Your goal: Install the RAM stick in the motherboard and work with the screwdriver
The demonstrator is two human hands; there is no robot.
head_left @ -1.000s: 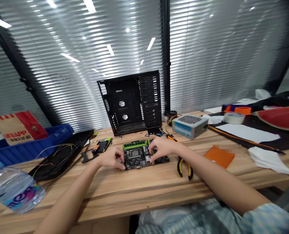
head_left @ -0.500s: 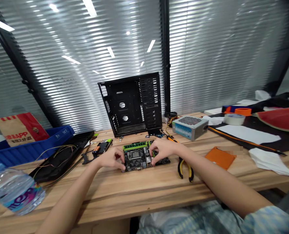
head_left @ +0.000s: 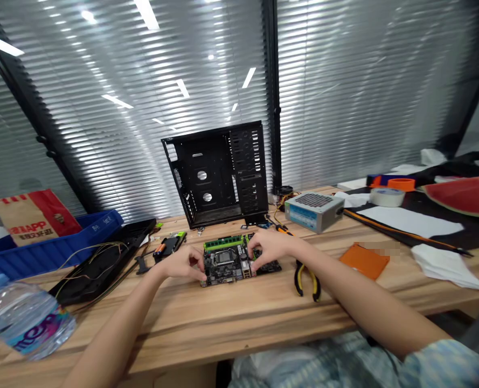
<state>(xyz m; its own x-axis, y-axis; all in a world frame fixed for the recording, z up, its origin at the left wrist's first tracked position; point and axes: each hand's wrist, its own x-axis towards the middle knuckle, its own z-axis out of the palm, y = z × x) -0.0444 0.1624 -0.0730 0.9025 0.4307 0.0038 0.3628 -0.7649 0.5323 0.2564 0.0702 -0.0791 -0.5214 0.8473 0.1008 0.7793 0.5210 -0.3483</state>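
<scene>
the right hand covers part of the circuit board, so what lies beneath its fingers is hidden. its thumb and fingers form a partly open arch at the board's right portion, fingertips down at the components; whether they grip anything, i cannot tell. the left hand is loosely curled, thumb and fingertips almost together at the board's left edge; how firmly they hold it is unclear. the right forearm hides the upper end of a tool with black-and-yellow handles. a clear plastic bottle and a blue plastic bin are cut off at the left, and a pixelated patch blurs one corner of an orange pouch.

the board is flat and rectangular, dark with bright green slots and a square metallic socket. the open computer case is black, thin-walled and boxy; the grey power supply has a round-patterned grille.

the board lies on a wooden table with streaked grain, before slatted blinds behind reflective glass.
</scene>
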